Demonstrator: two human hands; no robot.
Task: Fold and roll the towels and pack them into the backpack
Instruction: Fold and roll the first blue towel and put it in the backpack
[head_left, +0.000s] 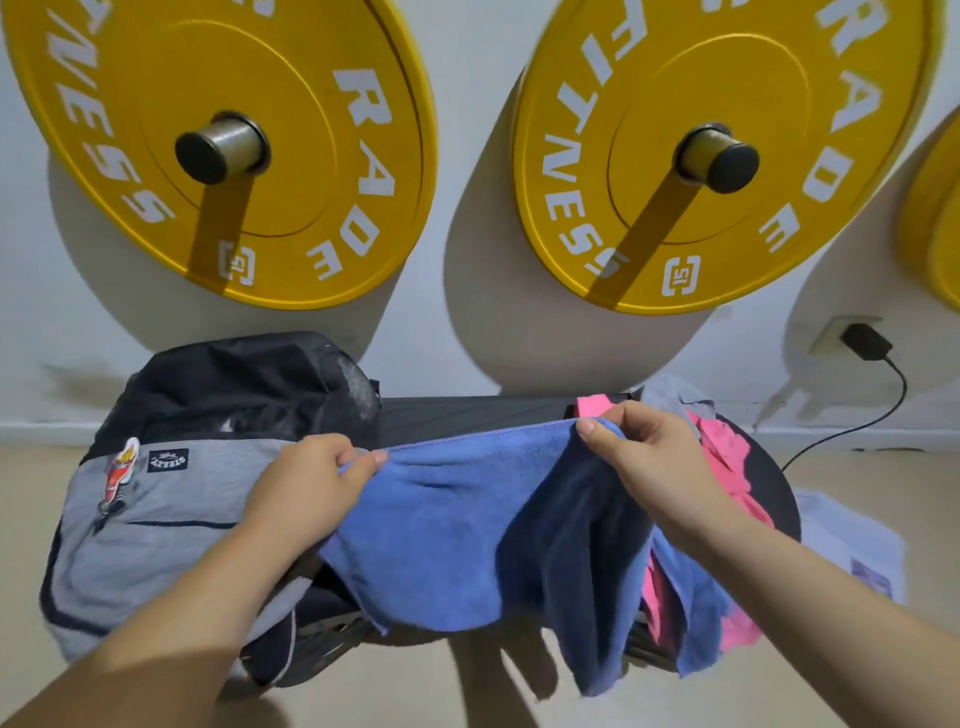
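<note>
Two yellow weight plates hang on pegs on the wall, the left plate (218, 145) showing white letters "RAD" and "NESS", the right plate (722, 150) "FITNESS" and "RAD", each with a boxed "15" near its lower edge. Below the left plate a grey and black backpack (156, 525) lies on the floor with its top gaping; it has a red and yellow patch and a small dark label whose writing is too small to read. A blue towel (457, 525) hangs stretched between both hands in front of a dark bench (467, 410), just right of the backpack. Pink towels (727, 452) lie heaped behind it on the right. The left hand (306, 488) pinches the towel's top edge at one corner, knuckles up; the right hand (654, 457) pinches the other end, thumb in front. Both forearms reach in from the lower corners.
</note>
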